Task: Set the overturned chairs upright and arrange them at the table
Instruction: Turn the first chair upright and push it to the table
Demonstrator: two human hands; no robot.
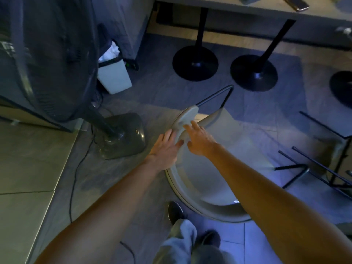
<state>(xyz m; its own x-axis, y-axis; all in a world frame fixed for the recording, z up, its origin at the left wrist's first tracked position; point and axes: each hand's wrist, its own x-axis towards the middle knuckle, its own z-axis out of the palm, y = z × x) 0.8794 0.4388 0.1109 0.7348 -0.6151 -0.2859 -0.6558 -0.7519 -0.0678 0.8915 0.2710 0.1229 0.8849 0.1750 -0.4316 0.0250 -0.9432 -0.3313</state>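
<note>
A pale grey chair with a curved back and dark metal legs lies on its side on the floor in front of me. My left hand touches the left edge of its raised part with fingers spread. My right hand lies on the same part from the right, fingers straight. A second overturned chair with thin black legs lies at the right. The table runs along the top, on black pedestal bases.
A large standing fan with a grey base stands close on the left, its cable trailing over the floor. A white waste bin sits behind it. More round black bases stand at the right. My feet are at the bottom centre.
</note>
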